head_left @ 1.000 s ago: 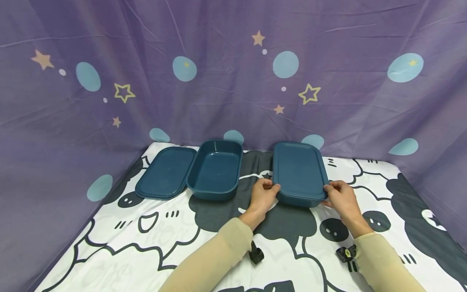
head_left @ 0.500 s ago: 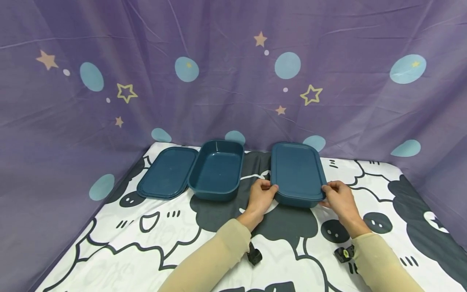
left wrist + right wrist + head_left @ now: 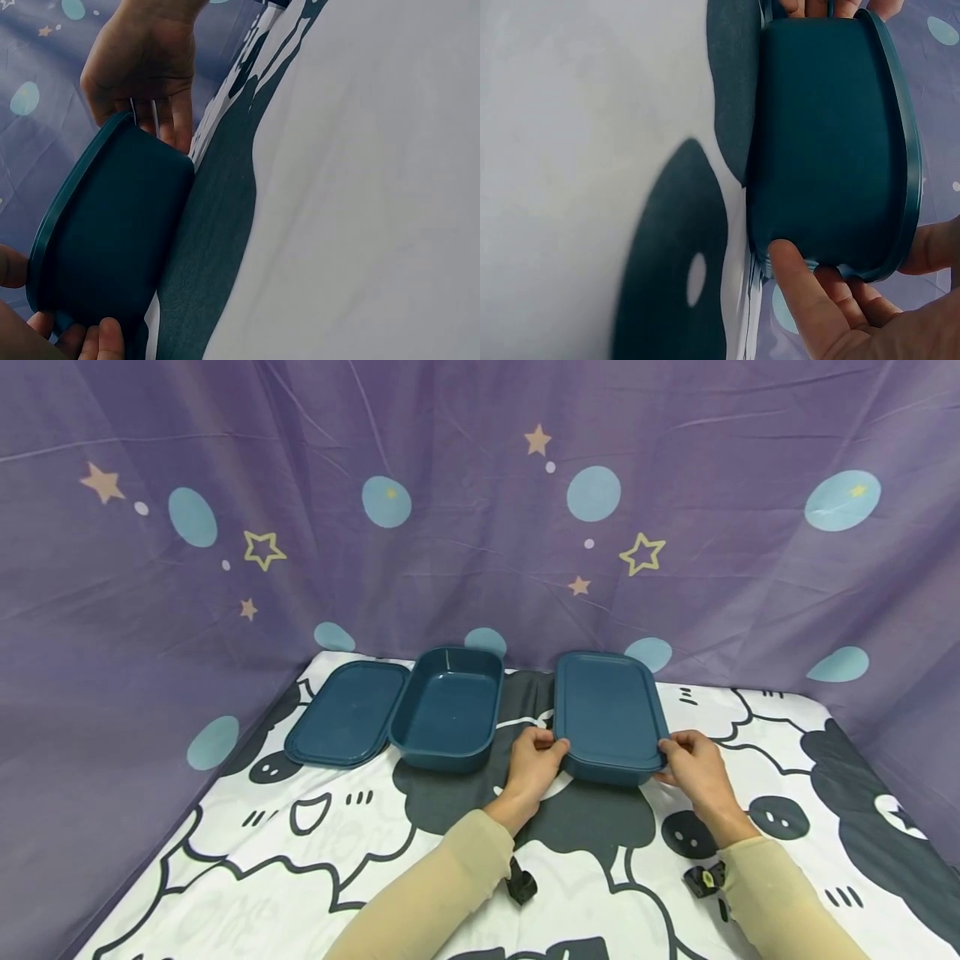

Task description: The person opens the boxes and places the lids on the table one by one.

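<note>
A dark blue rectangular food container (image 3: pixel 607 773) stands on the table with its flat lid (image 3: pixel 611 706) seated on top. My left hand (image 3: pixel 531 768) grips its near left corner, thumb on the lid's edge and fingers lower on the side wall. At the near right corner my right hand (image 3: pixel 701 774) holds it the same way. Both wrist views show the container's near wall (image 3: pixel 112 217), with thumbs at the lid rim and fingers bent against the sides. In the right wrist view the right hand (image 3: pixel 870 319) has its index finger by the bottom corner.
Left of the held container stands a second dark blue container (image 3: pixel 447 714), uncovered. A loose lid (image 3: pixel 348 714) lies flat beside it, at its left edge. The cloth (image 3: pixel 315 877) has a black and white cartoon print. A purple curtain (image 3: pixel 465 585) hangs close behind.
The view has shifted slightly. The lidded container and both hands have moved a little to the left, towards the uncovered container; both hands keep their grip.
</note>
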`<move>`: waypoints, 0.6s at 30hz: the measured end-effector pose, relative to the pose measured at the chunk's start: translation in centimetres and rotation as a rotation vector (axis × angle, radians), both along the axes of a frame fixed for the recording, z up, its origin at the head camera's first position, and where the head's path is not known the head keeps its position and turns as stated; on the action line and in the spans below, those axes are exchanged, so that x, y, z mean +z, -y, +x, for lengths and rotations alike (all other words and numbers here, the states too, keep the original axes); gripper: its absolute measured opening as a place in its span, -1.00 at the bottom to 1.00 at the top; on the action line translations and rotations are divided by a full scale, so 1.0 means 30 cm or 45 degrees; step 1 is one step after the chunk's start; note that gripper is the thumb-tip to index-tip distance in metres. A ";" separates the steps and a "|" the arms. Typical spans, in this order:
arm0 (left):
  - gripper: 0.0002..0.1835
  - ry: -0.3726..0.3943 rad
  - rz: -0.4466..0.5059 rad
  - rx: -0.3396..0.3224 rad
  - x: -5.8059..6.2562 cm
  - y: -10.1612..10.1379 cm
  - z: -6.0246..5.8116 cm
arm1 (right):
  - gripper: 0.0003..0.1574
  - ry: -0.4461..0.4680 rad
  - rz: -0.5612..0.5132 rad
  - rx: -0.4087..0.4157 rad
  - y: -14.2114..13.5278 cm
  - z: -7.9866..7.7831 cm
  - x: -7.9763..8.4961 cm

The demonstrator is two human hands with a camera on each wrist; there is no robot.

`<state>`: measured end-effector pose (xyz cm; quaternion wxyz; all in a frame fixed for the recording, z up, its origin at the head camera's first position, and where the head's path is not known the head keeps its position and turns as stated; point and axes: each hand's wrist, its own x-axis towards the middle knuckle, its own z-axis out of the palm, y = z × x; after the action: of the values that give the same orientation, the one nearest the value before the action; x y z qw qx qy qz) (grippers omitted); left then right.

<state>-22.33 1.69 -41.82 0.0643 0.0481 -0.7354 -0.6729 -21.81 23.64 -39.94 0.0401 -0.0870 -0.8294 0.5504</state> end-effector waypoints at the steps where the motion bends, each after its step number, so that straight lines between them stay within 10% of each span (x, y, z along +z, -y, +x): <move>1: -0.81 -0.002 -0.003 0.000 -0.001 0.002 -0.001 | -0.45 0.000 0.003 0.002 0.000 -0.001 0.000; 18: -0.82 0.011 -0.030 0.029 0.003 0.029 -0.001 | -0.46 0.011 -0.024 0.015 0.029 -0.011 0.000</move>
<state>-22.35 0.82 -41.72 0.0695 0.0586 -0.7430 -0.6631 -22.15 22.77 -39.96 0.0326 -0.0849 -0.8247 0.5581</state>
